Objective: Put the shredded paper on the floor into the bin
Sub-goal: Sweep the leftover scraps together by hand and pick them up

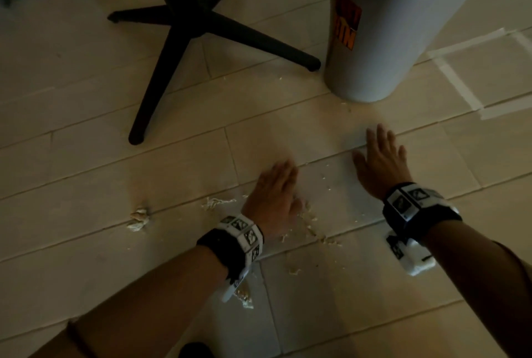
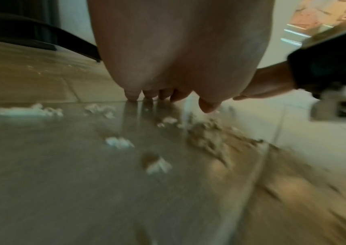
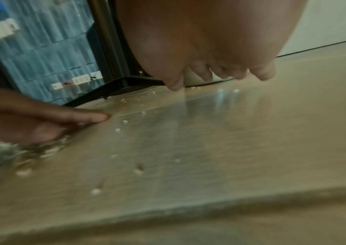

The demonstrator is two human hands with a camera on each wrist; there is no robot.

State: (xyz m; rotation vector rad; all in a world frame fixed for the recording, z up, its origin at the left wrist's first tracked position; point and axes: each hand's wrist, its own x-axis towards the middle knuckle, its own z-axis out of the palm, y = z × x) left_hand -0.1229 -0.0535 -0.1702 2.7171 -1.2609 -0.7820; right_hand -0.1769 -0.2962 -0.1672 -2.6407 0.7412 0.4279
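Observation:
Shredded paper lies scattered on the pale tiled floor: a strand clump (image 1: 217, 202), a small wad (image 1: 138, 219), crumbs by the left thumb (image 1: 309, 220) and a brownish heap (image 2: 212, 137). My left hand (image 1: 276, 187) lies flat with straight fingers on the floor beside the crumbs, its fingertips (image 2: 131, 97) touching the tile. My right hand (image 1: 380, 156) is spread flat, palm down, just above or on the floor to the right, holding nothing. The white bin (image 1: 383, 40) with an orange label stands at the back right, shredded paper showing inside its mouth.
A black four-legged chair or table base (image 1: 187, 26) stands at the back left, one foot ending close to the bin. White tape marks (image 1: 460, 81) cross the tiles right of the bin. More scraps lie under my left wrist (image 1: 244, 298).

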